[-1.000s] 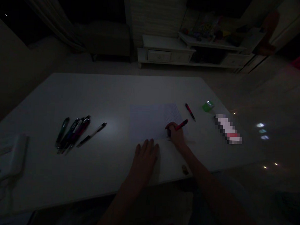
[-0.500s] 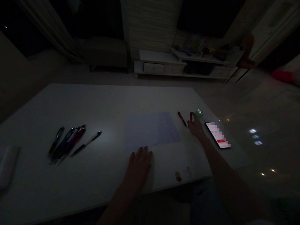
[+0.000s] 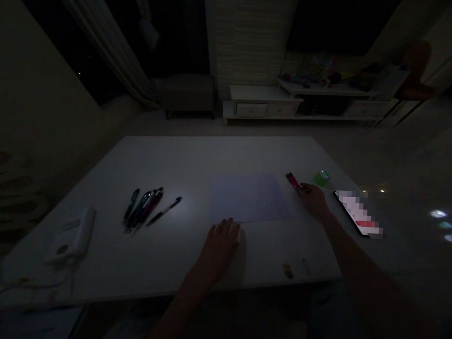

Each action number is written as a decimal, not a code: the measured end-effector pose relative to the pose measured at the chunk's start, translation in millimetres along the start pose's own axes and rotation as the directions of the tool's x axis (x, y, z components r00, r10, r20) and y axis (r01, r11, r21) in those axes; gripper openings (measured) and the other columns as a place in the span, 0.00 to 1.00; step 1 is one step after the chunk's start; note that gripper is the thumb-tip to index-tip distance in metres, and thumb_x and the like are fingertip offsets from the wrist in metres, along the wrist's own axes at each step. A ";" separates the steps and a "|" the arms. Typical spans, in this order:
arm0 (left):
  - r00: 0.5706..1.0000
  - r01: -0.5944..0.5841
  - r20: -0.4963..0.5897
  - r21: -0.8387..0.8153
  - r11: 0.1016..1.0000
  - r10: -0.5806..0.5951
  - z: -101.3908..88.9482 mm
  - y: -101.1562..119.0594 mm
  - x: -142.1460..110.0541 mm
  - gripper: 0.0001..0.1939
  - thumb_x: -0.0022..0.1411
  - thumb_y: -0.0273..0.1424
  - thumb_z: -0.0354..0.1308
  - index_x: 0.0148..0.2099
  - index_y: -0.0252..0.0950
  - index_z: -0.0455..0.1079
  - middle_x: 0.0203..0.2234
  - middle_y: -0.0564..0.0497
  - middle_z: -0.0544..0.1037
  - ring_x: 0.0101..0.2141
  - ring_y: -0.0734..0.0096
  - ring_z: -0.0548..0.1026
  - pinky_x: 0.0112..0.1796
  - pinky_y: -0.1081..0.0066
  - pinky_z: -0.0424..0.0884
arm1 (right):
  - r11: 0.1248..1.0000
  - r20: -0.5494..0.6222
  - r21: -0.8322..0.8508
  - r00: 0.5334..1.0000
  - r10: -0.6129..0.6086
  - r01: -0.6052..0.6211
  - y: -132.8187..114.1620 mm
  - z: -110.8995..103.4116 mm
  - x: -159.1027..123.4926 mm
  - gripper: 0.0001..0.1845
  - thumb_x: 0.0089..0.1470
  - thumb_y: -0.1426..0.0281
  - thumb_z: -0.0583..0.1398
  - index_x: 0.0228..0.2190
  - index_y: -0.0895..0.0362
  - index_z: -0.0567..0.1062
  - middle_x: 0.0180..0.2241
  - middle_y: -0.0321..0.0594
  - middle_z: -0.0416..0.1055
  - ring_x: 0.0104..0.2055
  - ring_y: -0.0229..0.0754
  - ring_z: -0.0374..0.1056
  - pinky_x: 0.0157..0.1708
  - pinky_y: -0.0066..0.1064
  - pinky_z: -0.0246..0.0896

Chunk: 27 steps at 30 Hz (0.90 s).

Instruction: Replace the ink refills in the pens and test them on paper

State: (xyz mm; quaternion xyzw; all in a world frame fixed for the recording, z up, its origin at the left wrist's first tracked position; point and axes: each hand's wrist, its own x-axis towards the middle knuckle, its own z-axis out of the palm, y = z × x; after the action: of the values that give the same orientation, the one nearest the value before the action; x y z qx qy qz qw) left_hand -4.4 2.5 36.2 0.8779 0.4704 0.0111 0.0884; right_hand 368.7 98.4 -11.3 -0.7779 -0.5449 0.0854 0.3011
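Observation:
My left hand (image 3: pixel 218 244) lies palm down at the lower edge of a sheet of paper (image 3: pixel 234 197), fingers spread. Rows of small marks cover the sheet's right part. To the right of the sheet, my right hand (image 3: pixel 313 199) has its fingertips closed at the near end of a red pen (image 3: pixel 294 181). That pen lies close alongside another red one, and the dim light blurs the line between them. Beyond the right hand stands a small green container (image 3: pixel 322 177). A lit phone (image 3: pixel 357 212) lies right of the hand.
Several pens (image 3: pixel 144 211) lie bunched on the left, with a single white-and-black pen (image 3: pixel 165 210) beside them. A white box-shaped device (image 3: pixel 70 235) with a cable sits farther left. Near the front edge of the white table (image 3: pixel 196 153) lies a small dark item (image 3: pixel 288 271).
My right hand has moved from beside the green container toward the other red pen, bringing its pen alongside. My left hand stays by the paper. The view has shifted left.

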 end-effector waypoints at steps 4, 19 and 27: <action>0.999 0.047 -0.011 -0.009 0.999 -0.047 -12.8 -13.2 -3.7 0.21 0.63 0.29 0.45 0.59 0.39 0.55 0.58 0.43 0.59 0.57 0.61 0.58 0.54 0.55 0.56 | 0.998 0.041 -0.053 0.999 -0.016 0.018 -4.5 3.1 -2.9 0.22 0.44 0.63 0.58 0.40 0.61 0.76 0.37 0.50 0.74 0.35 0.46 0.69 0.33 0.30 0.58; 0.731 0.668 -0.194 0.005 0.744 -0.654 -65.8 -151.2 -15.4 0.17 0.62 0.31 0.42 0.41 0.35 0.72 0.37 0.44 0.76 0.37 0.63 0.73 0.38 0.68 0.67 | 0.996 0.013 -0.081 1.000 -0.019 0.020 -27.3 22.7 -6.7 0.25 0.44 0.54 0.57 0.38 0.61 0.77 0.33 0.49 0.74 0.33 0.46 0.69 0.32 0.32 0.58; 0.586 0.804 -0.221 0.040 0.593 -0.780 -56.0 -188.3 -29.6 0.13 0.56 0.33 0.51 0.40 0.36 0.72 0.38 0.42 0.72 0.39 0.59 0.71 0.33 0.68 0.68 | 1.000 -0.044 -0.026 0.999 0.001 -0.002 -17.0 25.6 -2.4 0.29 0.48 0.52 0.54 0.40 0.64 0.75 0.33 0.52 0.72 0.32 0.45 0.68 0.32 0.32 0.59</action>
State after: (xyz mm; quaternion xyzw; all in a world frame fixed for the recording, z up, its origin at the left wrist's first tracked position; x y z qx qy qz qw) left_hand -181.7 88.1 61.9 0.5747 0.8179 0.0180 -0.0188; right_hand 342.4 109.8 -22.8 -0.7839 -0.5385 0.0614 0.3029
